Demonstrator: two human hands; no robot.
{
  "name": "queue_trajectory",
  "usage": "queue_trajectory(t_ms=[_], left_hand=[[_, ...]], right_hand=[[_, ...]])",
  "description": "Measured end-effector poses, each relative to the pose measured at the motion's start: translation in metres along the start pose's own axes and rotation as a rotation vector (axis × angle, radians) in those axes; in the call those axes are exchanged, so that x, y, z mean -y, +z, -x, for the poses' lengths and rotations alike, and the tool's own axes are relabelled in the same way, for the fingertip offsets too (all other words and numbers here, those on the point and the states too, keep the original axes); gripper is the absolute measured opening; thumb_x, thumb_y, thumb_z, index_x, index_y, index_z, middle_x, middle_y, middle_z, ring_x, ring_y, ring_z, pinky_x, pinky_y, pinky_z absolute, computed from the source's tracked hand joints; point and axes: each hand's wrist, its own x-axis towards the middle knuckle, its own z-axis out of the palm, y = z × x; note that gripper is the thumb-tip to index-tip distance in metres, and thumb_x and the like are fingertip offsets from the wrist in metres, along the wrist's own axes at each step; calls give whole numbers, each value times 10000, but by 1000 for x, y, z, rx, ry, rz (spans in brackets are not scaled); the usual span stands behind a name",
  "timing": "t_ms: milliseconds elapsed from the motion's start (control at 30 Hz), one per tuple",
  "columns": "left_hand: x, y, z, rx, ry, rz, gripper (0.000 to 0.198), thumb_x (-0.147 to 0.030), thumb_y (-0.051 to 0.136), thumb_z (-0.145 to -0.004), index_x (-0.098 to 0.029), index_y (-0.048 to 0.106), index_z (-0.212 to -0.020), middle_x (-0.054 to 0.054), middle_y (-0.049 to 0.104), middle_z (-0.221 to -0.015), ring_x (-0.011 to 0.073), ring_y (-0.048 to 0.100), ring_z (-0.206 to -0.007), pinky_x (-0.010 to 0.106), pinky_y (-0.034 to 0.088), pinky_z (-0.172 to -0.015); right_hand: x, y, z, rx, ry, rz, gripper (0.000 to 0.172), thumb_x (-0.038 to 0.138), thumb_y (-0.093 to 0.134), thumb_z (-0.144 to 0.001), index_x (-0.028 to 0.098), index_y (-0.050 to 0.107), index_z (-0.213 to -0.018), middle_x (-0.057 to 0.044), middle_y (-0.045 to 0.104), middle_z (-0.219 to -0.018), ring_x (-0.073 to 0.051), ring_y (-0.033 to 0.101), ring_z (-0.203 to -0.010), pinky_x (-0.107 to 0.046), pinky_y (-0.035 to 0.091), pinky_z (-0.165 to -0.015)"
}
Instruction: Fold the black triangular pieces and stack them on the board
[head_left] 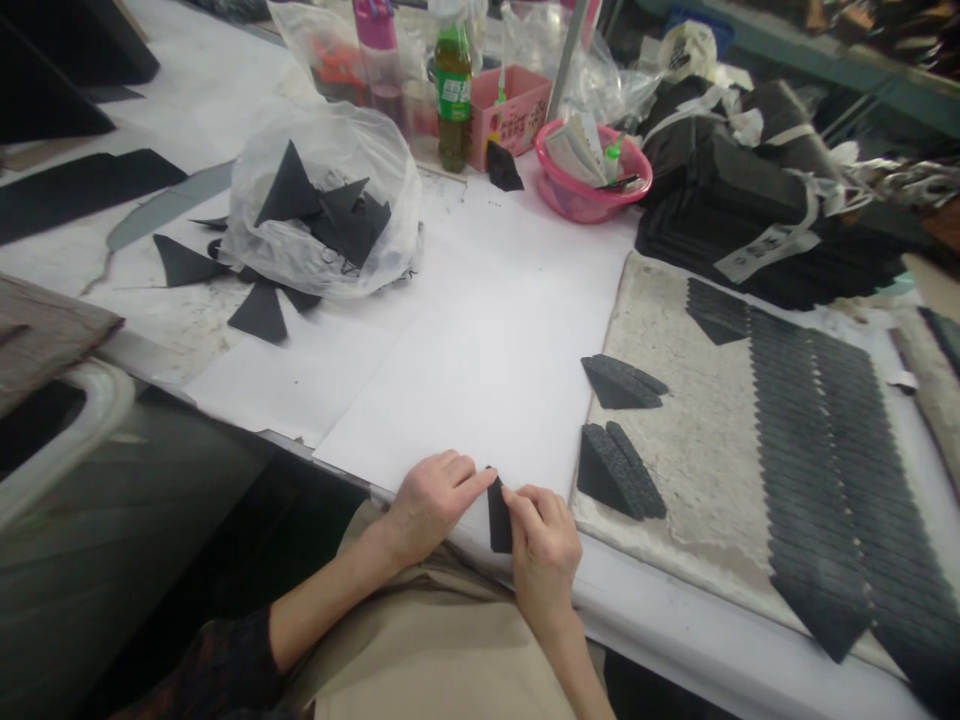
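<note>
Head view. A small black cut piece is held at the bottom centre of the frame, at the near edge of the white-topped desk. The right hand pinches its right edge near the upper end between thumb and forefinger; the left hand is loosely curled, index fingertip at the upper tip, and whether it also grips from beneath cannot be told. Handling: probably light, thin and pliable, unlikely to break; the long edges near the upper end appear the best hold. Long axis: nearly vertical in the frame, the narrow end pointing to the top and slightly left, the broader end to the bottom. Black triangular pieces occupy the clear plastic bag at upper left.
</note>
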Motion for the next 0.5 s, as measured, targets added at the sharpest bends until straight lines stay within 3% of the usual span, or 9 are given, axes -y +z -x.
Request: queue_trajectory(t_ms=[100, 267, 500], left_hand=[[0, -1, 1, -5, 1, -5, 209, -185, 449, -983, -177, 615, -1108, 37, 559, -771, 172, 508, -738, 305, 416, -656], [0, 0, 2, -15, 6, -6, 283, -172, 435, -987, -190, 556, -1242, 33, 568, -783, 169, 520, -738, 309, 432, -669], [1, 1, 3, -22, 21, -20, 208, -169, 462, -974, -169, 614, -1116, 38, 574, -787, 173, 522, -747, 308, 433, -659]], right_hand=[[0, 0, 1, -11, -24, 29, 188, 188, 505, -961, 239, 687, -968, -46, 633, -873, -175, 546, -795, -299, 412, -728], [1, -1, -1, -12, -41, 40, 202, 177, 497, -962, 232, 691, -967, -49, 637, -877, -173, 541, -793, -303, 413, -732], [0, 0, 0, 1, -44, 30, 198, 179, 492, -966, 230, 683, -960, -51, 646, -890, -184, 552, -823, -315, 420, -753]])
